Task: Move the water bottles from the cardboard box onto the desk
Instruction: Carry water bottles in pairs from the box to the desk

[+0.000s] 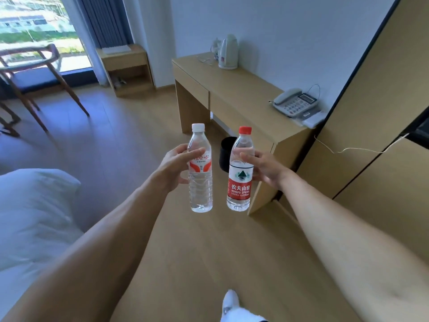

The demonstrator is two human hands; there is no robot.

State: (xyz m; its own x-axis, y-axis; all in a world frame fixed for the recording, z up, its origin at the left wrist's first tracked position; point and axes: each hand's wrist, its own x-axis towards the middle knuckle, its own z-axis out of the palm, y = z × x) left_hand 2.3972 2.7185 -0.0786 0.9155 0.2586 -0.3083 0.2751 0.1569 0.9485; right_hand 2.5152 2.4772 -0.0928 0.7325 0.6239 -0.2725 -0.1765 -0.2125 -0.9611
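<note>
Left hand (173, 163) wrapped around white-capped bottle (200, 168), right hand (267, 167) wrapped around red-capped bottle (240, 169); both upright, in mid-air above the floor, short of the desk (246, 89).

Gripped at mid-body, near the labels, fingers curled round each. Both apparently full, so moderately heavy for 1 hand; thin clear plastic, likely to dent under a hard squeeze and a little slick on the ribbed lower part. Best held at the label band as now, set down flat on the base. Beyond: black bin (227, 153) beside the desk, then telephone (296, 103), then kettle (228, 52) at the far end. Cardboard box not in view.
</note>
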